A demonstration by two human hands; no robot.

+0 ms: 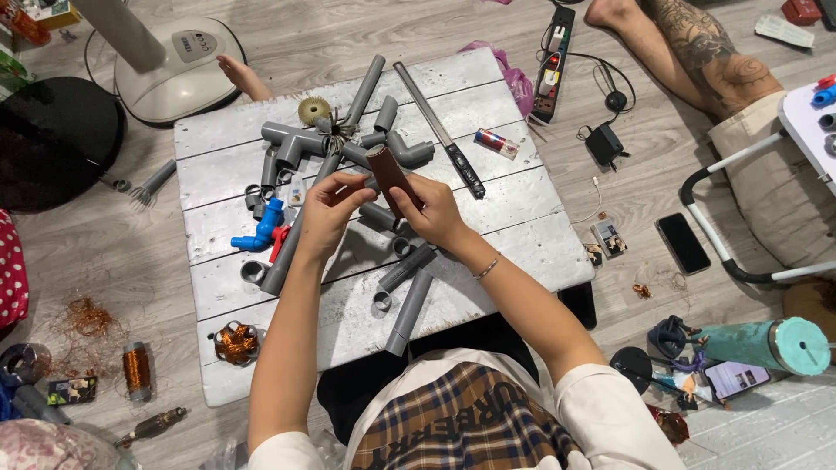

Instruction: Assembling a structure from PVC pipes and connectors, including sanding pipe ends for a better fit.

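While the brown tube (pixel 391 177) is pinched by both hands, left hand (pixel 329 209) and right hand (pixel 433 211), its long axis is tilted up-left above the table (pixel 514 218).

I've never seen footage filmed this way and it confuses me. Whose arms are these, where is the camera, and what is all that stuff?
The single picture comes from a camera on a person's head, looking down at their own bare arms. Both hands, left hand and right hand, hold a brown tube over a white board on the floor. On the board lie grey pipes and fittings, a blue valve, a long metal file and a copper wire coil. The leg at the top right is another person's.
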